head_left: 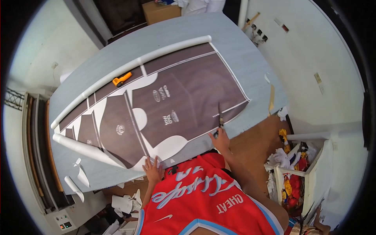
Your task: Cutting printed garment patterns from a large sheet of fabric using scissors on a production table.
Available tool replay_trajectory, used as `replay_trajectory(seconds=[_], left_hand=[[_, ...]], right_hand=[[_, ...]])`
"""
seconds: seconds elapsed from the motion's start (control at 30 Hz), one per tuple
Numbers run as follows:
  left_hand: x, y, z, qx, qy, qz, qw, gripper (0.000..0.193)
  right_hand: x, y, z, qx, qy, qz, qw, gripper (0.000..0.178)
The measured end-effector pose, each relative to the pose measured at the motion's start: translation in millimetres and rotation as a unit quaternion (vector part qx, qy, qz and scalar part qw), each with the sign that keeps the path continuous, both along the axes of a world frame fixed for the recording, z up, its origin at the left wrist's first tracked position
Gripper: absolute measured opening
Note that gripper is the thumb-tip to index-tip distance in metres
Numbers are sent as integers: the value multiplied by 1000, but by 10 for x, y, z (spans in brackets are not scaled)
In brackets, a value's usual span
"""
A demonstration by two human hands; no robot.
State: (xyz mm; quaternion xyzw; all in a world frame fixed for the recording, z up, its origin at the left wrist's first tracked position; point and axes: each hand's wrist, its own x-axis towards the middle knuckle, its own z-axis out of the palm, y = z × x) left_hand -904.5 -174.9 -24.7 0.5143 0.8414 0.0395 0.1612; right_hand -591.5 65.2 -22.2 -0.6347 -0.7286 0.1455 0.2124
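A large printed sheet (188, 86) with dark garment-shaped panels and white gaps lies spread over the table. My right hand (220, 140) is closed round the handles of a pair of scissors (221, 116) at the sheet's near right edge. The blades point away from me over the dark panel, beside a short white dashed mark. Near the sheet's front edge, my left hand (152, 170) rests with fingers apart on the white paper, below a curved white cut-out shape (170, 148). Whether the blades are parted is too small to tell.
Rolled white edges (129, 66) of the sheet run along its far and left sides. An orange tape dispenser (122, 79) sits on it. The grey-blue table (250, 58) carries paper scraps (82, 177) at left. A white bin (301, 176) of cloth stands right.
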Motion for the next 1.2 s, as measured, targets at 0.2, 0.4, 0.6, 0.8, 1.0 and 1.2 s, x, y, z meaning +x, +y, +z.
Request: replay_trajectory(seconds=[0.2,0.4,0.6,0.8,1.0,1.2], left_hand=[[601,883,-69,133,-13,16,991,30],[1429,2070,-302,184,-170,29,968,23],[2353,2699,-379,213,-230,45,948,29],[3111,2729,-79,190,-365,138,901,33],[4024,2763,329,330,-573,-11,751,58],[4458,2837,1306,124,-659,-255,697,61]], right_hand=[[552,304,-270,-80,9,69,994,50],[975,561,-198,-159,-125,121,972,27],[1520,677,-198,-163,-135,194,958,25],[2069,465,-375,-396,175,122,893,17],[2039,574,714,-235,534,-29,812,27],[2533,1575,1219,-102,807,-79,576,19]])
